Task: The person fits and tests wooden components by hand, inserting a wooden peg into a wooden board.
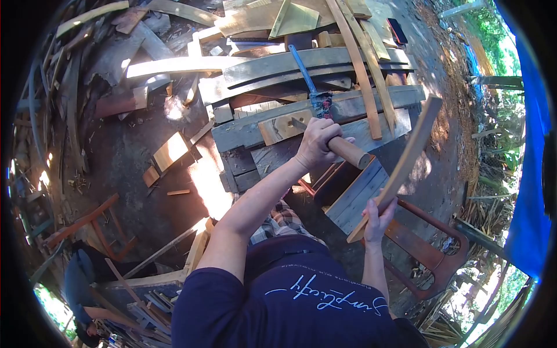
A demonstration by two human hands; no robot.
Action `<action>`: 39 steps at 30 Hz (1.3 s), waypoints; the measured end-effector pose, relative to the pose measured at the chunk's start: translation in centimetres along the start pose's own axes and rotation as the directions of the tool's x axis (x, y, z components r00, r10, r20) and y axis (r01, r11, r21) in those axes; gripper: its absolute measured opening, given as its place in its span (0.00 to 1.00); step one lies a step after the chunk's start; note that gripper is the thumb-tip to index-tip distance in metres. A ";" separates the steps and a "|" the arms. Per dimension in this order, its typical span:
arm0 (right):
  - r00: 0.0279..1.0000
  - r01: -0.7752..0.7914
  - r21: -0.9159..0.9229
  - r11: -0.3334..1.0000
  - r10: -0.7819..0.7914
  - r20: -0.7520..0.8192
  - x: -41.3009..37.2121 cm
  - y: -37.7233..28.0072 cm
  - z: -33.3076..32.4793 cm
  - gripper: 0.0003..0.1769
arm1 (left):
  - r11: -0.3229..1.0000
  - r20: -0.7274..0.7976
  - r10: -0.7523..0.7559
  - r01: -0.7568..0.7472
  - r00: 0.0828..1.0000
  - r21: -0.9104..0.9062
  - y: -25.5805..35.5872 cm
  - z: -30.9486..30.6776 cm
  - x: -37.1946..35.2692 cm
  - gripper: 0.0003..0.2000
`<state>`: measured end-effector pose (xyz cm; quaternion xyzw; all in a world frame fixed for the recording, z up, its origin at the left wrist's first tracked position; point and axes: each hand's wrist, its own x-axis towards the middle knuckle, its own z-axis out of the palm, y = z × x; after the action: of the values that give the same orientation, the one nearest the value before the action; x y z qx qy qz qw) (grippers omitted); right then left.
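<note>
My left hand [321, 141] is closed around a thick round wooden billet [352, 153], whose cut end points to the right. Just beyond my knuckles lies a short board with holes [278, 129] on the bench edge, a narrow wooden stub at its right end. My right hand [380, 217] grips the lower end of a long, slightly curved wooden strip [406, 159], which slants up and to the right. A blue bar tool resembling a clamp [304, 71], with a worn dark head, rests on the bench beyond my left hand.
The workbench [238, 132] carries curved boards and long slats [357, 69]. A dark phone [397, 31] lies at its far right. A reddish-brown chair frame [444, 249] stands right. Offcuts [172, 152] litter the floor left; another person [81, 290] is at lower left.
</note>
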<state>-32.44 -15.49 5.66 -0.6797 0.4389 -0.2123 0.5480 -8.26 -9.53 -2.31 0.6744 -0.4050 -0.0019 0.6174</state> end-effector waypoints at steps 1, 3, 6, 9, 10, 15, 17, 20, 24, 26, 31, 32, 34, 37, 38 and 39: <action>1.000 0.004 0.000 1.000 -0.004 0.002 0.1 -0.6 -0.2 0.28 | 1.000 -0.018 -0.003 0.003 1.000 -0.008 0.2 0.0 0.1 0.17; 0.994 0.113 0.081 0.990 -0.114 0.002 0.3 -1.8 -0.6 0.28 | 1.000 -0.039 -0.004 0.003 0.999 -0.019 0.5 0.0 0.2 0.17; 0.984 0.173 0.074 0.982 -0.175 0.016 0.4 -3.4 -1.1 0.28 | 0.999 -0.066 -0.024 0.022 0.998 -0.038 0.9 0.3 0.5 0.17; 0.979 0.197 0.062 0.978 -0.199 0.030 0.2 -3.8 -1.3 0.28 | 0.999 -0.061 -0.034 0.034 0.998 -0.003 0.8 0.3 0.5 0.17; 0.981 0.188 0.062 0.980 -0.191 0.036 0.0 -3.8 -1.4 0.28 | 1.000 -0.061 -0.023 0.022 0.998 -0.014 0.8 0.2 0.6 0.17; 0.987 0.155 0.083 0.984 -0.158 0.026 -0.7 -3.2 -1.6 0.27 | 0.999 -0.051 -0.035 0.033 0.998 -0.034 0.5 0.2 0.8 0.16; 0.988 0.151 0.081 0.985 -0.154 0.031 -0.6 -3.2 -1.6 0.26 | 0.998 -0.045 -0.056 0.054 0.997 -0.033 0.3 0.1 0.8 0.16; 0.990 0.139 0.079 0.987 -0.141 0.025 -0.5 -3.4 -1.6 0.26 | 0.997 -0.035 -0.071 0.070 0.997 -0.035 0.4 0.1 0.6 0.16; 0.978 0.201 0.051 0.978 -0.203 0.041 -0.1 -3.7 -2.2 0.28 | 0.997 -0.034 -0.073 0.072 0.997 -0.032 0.6 0.0 0.7 0.16; 0.971 0.230 0.040 0.972 -0.232 0.053 -0.1 -4.5 -2.2 0.29 | 0.995 -0.046 -0.089 0.087 0.995 -0.043 0.6 -0.1 0.8 0.15; 0.924 0.382 0.195 0.903 -0.375 -0.073 -0.4 -8.7 -2.1 0.37 | 0.993 -0.052 -0.114 0.112 0.992 -0.044 0.6 0.1 0.9 0.14; 0.914 0.405 0.183 0.896 -0.398 -0.077 -0.3 -9.4 -2.0 0.38 | 0.992 -0.046 -0.119 0.118 0.992 -0.035 0.5 0.1 1.0 0.14; 0.908 0.420 0.198 0.886 -0.413 -0.079 -0.4 -9.9 -2.1 0.38 | 0.992 -0.038 -0.123 0.121 0.992 -0.043 0.4 0.1 1.1 0.13; 0.910 0.415 0.209 0.885 -0.408 -0.077 -0.5 -10.0 -2.2 0.38 | 0.991 -0.023 -0.129 0.128 0.991 -0.043 0.3 0.0 1.1 0.12; 0.918 0.397 0.206 0.894 -0.390 -0.075 -0.5 -10.0 -2.2 0.38 | 0.991 -0.014 -0.128 0.128 0.992 -0.036 0.3 -0.1 1.1 0.12; 0.918 0.397 0.205 0.894 -0.391 -0.073 -0.5 -9.9 -2.2 0.38 | 0.991 -0.016 -0.129 0.129 0.991 -0.036 0.2 -0.1 1.0 0.12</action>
<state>-30.83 -16.14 15.67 -0.6877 0.2745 -0.3752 0.5577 -7.59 -9.96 -1.64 0.6884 -0.3547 -0.0427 0.6313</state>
